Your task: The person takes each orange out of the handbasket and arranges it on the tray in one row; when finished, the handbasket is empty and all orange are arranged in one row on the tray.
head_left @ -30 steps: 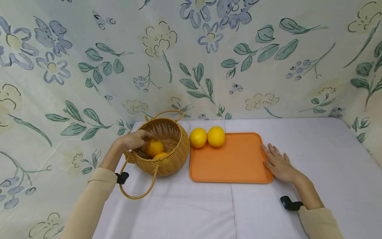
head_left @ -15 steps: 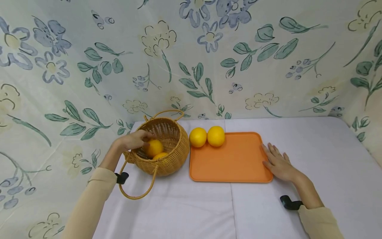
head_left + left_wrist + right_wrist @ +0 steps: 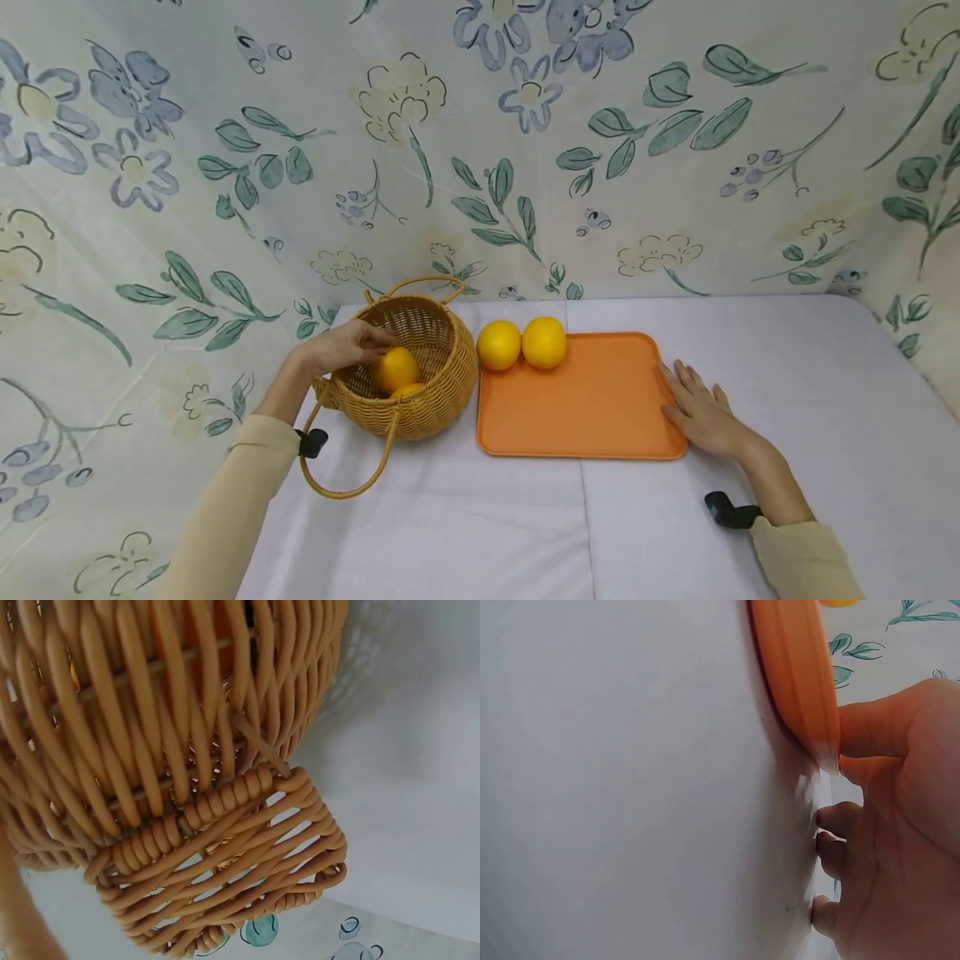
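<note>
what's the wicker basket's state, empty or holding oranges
Holding oranges: the head view shows two inside the wicker basket, the upper one by the left hand.

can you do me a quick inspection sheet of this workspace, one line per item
surface: white-covered table, a thin line running down it
job's things: wicker basket on the left, an upper fruit and a lower fruit inside; orange tray to its right, two yellow fruits side by side at its back left corner
clutter: nothing seen
hands: left hand reaches into the basket at the upper fruit, grip partly hidden; right hand touches the tray's right edge
cables: nothing seen
surroundings: floral fabric behind
</note>
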Tool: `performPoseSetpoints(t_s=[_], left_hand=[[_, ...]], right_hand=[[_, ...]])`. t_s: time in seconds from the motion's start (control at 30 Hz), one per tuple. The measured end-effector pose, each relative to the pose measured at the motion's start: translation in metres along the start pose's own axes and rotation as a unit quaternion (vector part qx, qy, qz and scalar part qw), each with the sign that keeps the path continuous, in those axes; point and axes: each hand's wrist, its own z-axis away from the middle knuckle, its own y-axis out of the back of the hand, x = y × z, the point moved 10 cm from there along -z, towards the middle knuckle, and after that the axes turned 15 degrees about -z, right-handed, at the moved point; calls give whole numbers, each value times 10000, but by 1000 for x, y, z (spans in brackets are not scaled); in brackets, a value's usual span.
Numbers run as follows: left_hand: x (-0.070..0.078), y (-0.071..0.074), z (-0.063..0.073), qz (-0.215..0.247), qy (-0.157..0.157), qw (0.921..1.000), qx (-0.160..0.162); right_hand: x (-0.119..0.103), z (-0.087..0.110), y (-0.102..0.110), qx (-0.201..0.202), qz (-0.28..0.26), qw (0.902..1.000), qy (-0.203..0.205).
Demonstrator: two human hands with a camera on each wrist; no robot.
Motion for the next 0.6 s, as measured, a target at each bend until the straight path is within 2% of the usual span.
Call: performPoseSetpoints(t_s=[0.13,0.33,0.6], left_hand=[[0,2,-5,-278,26,9994,184],[-4,3,-10,-287,69,9992,264],[3,4,-16,-670,-266,9964,435]], right_hand=[[0,0,0,-3,0,10000,-16],[0,0,-1,-9,-1,10000,-24],[1,0,-1,2,5,10000,-66]])
